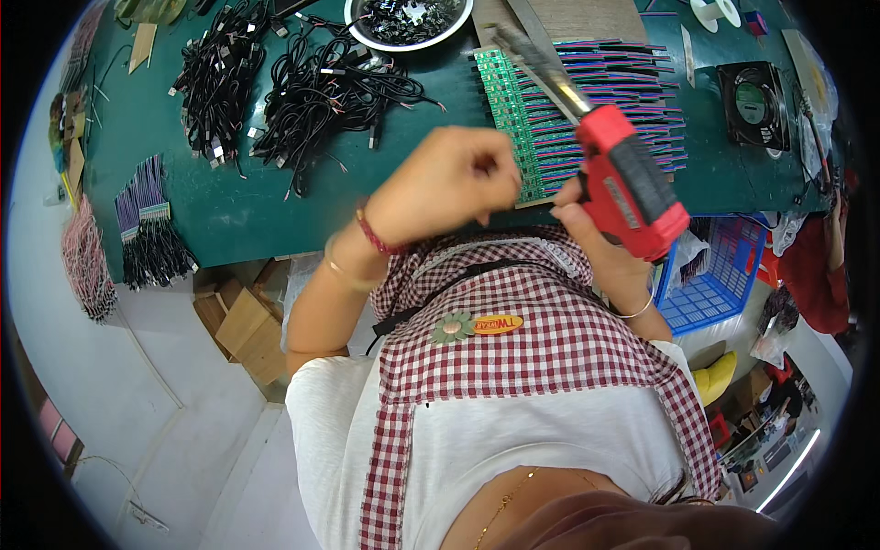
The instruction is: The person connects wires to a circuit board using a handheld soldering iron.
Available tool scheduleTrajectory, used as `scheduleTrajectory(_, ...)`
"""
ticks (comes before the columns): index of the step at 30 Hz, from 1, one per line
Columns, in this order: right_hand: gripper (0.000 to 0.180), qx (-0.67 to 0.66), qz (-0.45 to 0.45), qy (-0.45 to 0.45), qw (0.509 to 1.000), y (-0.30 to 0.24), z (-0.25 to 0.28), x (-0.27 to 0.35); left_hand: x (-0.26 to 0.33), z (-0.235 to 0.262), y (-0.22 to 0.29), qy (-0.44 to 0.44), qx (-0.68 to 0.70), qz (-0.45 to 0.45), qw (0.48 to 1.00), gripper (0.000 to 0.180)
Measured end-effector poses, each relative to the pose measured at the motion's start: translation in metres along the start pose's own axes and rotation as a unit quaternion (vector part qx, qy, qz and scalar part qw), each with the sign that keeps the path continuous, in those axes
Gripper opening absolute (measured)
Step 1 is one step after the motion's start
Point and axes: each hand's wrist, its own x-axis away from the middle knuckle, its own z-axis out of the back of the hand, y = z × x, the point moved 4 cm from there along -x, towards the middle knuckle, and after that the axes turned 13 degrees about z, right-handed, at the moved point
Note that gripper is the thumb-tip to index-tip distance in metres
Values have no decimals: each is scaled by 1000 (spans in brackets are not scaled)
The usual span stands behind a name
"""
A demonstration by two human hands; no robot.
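Observation:
My left hand (454, 179) is curled into a blurred fist over the table's near edge, beside a row of green circuit boards (510, 115). Whether anything sits inside its fingers I cannot make out. In my right hand (612, 261) is a red and black gas torch (632, 183), gripped by its body. The torch's metal nozzle points up and left, over the boards. Dark, multicoloured wires (632, 92) run to the right from the boards in parallel rows. Boards and wires lie on a brown panel (596, 18), and the torch hides part of them.
Bundles of black USB cables (312, 101) lie left of the boards, below a metal bowl (410, 41) of small black parts. A black fan (753, 105) is at the right. More wire bundles (147, 225) hang over the left edge. A blue crate (710, 284) stands below right.

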Motion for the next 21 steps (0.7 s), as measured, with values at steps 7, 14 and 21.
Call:
scheduleTrajectory(7,36,-19,-43,75,996,21,40,30,-37,36,-23,78,66,57,993,10)
scheduleTrajectory(14,38,-21,-40,1,999,42,53,60,-41,35,-22,77,61,58,994,10)
scheduleTrajectory(21,12,59,-52,-58,995,45,52,62,-40,36,-23,79,69,53,993,10)
